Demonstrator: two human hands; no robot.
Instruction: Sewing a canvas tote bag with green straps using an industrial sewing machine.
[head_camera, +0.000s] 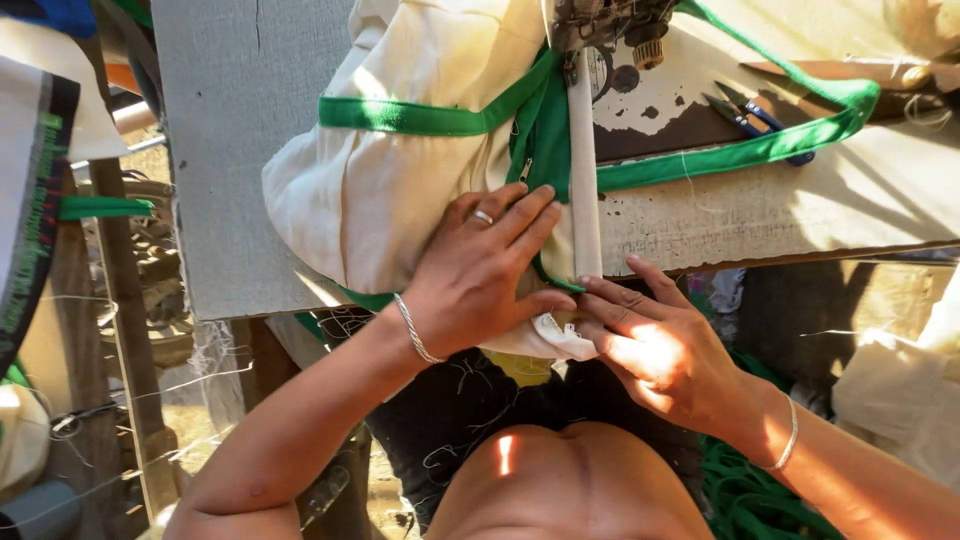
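A cream cloth bag (400, 180) with green trim (430, 117) lies on a sewing table under the sewing machine's foot (600, 30). A cream strap (584, 180) runs from the needle toward me. My left hand (490, 265), wearing a ring and a bangle, presses flat on the cloth beside the strap, thumb curled under the cloth's edge. My right hand (650, 340) pinches the strap's near end and the cloth's lower edge (560, 335) between thumb and fingers.
Small blue-handled snips (750, 115) lie on the worn table top (780, 210) right of the machine. A grey board (230, 150) is at left. Green tape (750, 490) is piled on the floor at lower right. Loose threads cover my dark lap.
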